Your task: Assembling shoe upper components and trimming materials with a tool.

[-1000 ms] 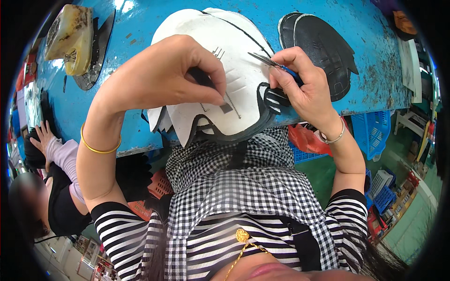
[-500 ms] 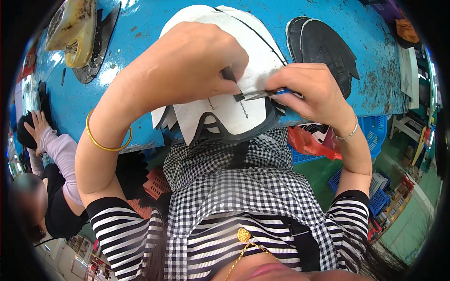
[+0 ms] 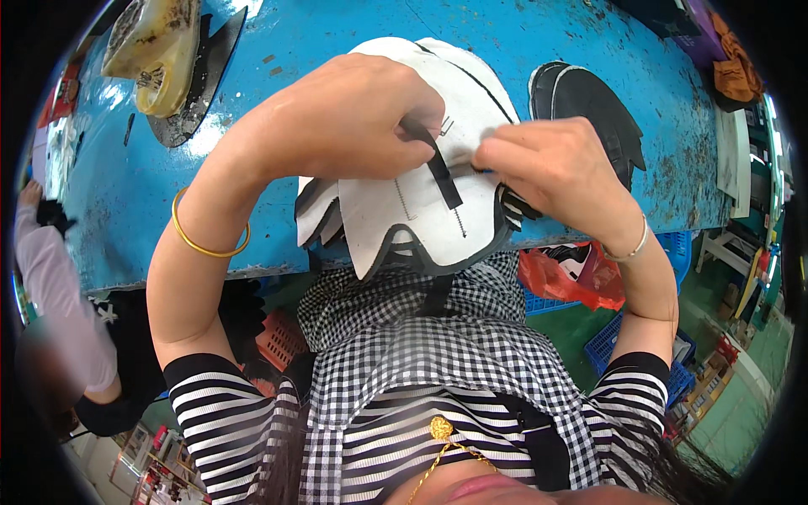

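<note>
Black strip (image 3: 439, 168): narrow, thin, limp; runs from about 11 o'clock down to 5 o'clock across the white piece; likely feather-light and floppy, best pinched at the ends, not mid-length.
White cut piece (image 3: 396, 223): flat, scalloped panel with dark backing, lying on the tabletop edge at centre and overhanging toward 6 o'clock; looks flexible yet firm enough to stay flat; probably safest held down by a palm or pinched at a lobe.
Left hand (image 3: 337, 126): over the upper left of the white piece; fingers clenched on the upper end of the black strip, knuckles up.
Right hand (image 3: 560, 172): at 3 o'clock of the strip; fingertips pinched together against the white piece just beside the strip; whether something small is held there, cannot tell.
Tabletop (image 3: 337, 38): blue, scuffed and spotted.
Black cut piece (image 3: 585, 109): scalloped, flat, at 2 o'clock of the hands, apart from them.
Yellowish container (image 3: 156, 46): at 10 o'clock, resting on a dark sheet.
Red bag (image 3: 572, 273): below the tabletop edge at 4 o'clock.
Another person's sleeve (image 3: 50, 295): pale, at 9 o'clock, well apart.
</note>
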The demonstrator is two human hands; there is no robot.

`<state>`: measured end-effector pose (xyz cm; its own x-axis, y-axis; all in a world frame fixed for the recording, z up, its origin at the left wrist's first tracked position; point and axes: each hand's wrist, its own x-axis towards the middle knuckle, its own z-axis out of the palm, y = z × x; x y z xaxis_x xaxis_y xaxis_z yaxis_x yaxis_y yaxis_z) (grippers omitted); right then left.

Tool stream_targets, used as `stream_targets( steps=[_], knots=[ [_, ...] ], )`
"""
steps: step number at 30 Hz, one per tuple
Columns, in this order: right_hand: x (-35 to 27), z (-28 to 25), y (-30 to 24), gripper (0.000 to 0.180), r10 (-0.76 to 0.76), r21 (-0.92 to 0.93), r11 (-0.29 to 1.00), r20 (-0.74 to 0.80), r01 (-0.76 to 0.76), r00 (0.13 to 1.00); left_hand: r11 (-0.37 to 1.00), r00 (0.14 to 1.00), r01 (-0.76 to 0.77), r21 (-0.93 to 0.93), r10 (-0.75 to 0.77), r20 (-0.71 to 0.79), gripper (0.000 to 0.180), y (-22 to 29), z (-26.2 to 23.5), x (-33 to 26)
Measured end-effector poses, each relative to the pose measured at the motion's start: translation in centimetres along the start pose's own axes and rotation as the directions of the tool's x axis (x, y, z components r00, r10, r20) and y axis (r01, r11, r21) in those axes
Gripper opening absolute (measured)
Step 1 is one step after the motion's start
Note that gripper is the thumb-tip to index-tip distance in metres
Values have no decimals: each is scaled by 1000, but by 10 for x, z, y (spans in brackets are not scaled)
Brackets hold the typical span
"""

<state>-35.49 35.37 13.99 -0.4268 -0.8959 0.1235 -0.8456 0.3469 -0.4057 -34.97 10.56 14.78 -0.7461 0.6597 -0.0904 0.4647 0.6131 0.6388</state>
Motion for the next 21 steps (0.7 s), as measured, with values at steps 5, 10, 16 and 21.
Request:
stream_targets(
  steps=[5,10,16,21],
  knots=[
    [4,-10,-1,20,40,79,996,40,-43,998,1000,999,9,-6,-9,52,15,0,-3,-3],
    [12,-7,-6,31,148,32,988,57,-150,987,997,999,-32,-73,33,15,14,-6,1,-7],
    [8,-10,-1,27,148,7,989,80,-149,986,983,997,78,-167,-79,-1,16,-2,1,-14],
    [3,8,-47,19,-116,-157,984,-218,82,969,941,982,116,-318,-157,-106,19,-7,15,-24]
  ],
)
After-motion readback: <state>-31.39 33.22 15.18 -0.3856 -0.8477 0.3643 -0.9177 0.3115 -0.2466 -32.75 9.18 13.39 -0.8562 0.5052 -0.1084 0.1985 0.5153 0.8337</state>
